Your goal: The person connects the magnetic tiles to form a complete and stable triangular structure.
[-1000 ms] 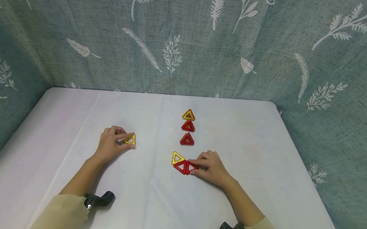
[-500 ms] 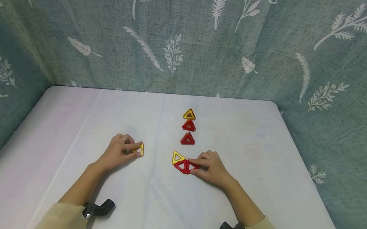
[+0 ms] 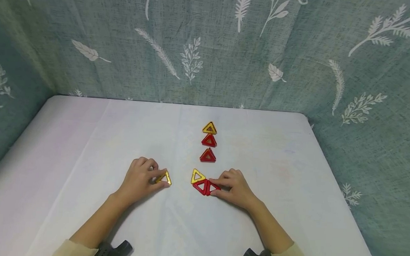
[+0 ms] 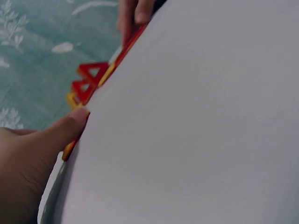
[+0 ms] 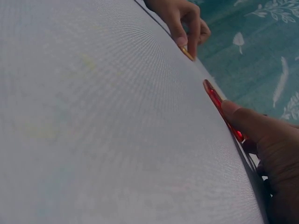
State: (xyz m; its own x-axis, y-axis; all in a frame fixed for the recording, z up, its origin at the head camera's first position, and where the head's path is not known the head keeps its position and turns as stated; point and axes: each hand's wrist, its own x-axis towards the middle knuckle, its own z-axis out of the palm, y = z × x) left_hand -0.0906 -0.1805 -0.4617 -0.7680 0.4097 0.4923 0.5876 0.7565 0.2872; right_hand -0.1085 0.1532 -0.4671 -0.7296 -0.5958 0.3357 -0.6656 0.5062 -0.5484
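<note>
My left hand [image 3: 142, 179] pinches a yellow triangular magnetic tile [image 3: 165, 178] between thumb and fingers, low over the white table, left of a flat group of tiles. That group has a yellow triangle tile [image 3: 197, 176] at its upper left, a red triangle tile [image 3: 200, 187] below it, and a second red triangle tile [image 3: 213, 186] at the right. My right hand [image 3: 236, 189] pinches this right-hand red tile, thumb on its near side and fingers on its far side. In the right wrist view, the thumb lies along the edge of the red tiles [image 5: 216, 100].
Behind the flat group, small triangular pyramids stand in a column: a red one [image 3: 208, 155] nearest, another red one [image 3: 209, 140] behind it, and a yellow one [image 3: 210, 128] farthest. The white table [image 3: 276, 146] meets a green leaf-patterned cloth [image 3: 208, 48] at the back.
My left hand has moved right and toward me with the yellow tile, closing in on the flat group. The right hand stays on the red tile.
</note>
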